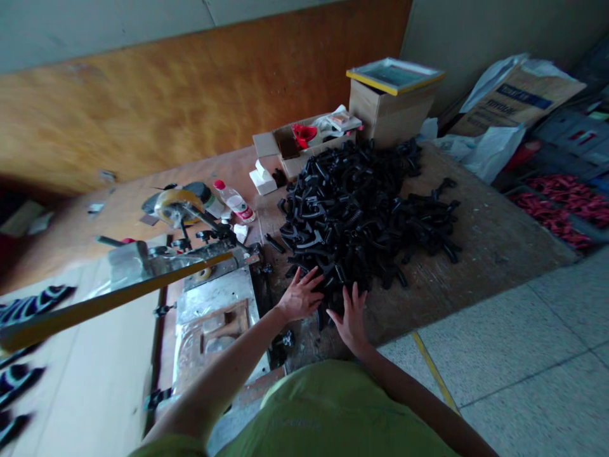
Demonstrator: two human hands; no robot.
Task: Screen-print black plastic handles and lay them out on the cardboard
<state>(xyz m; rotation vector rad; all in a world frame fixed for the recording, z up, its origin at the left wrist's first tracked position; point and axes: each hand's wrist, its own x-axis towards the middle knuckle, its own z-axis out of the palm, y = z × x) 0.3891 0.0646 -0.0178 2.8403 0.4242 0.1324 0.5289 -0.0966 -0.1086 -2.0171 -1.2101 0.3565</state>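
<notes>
- Fingers (347, 299) of the left hand (298, 301) and right hand (353, 325) spread loosely at the near edge of one heap of black parts (352, 209), too many for me to count.
- Under the heap I see a scuffed brown table (495, 222); pale floor tiles (537, 362) lie to the right.
- Left of the heap, one red-capped bottle (236, 202) bears a label I cannot read.
- Behind, two cardboard boxes (404, 114).
- Far right, one sack (514, 105) shows blurred lettering on a blue band.
</notes>
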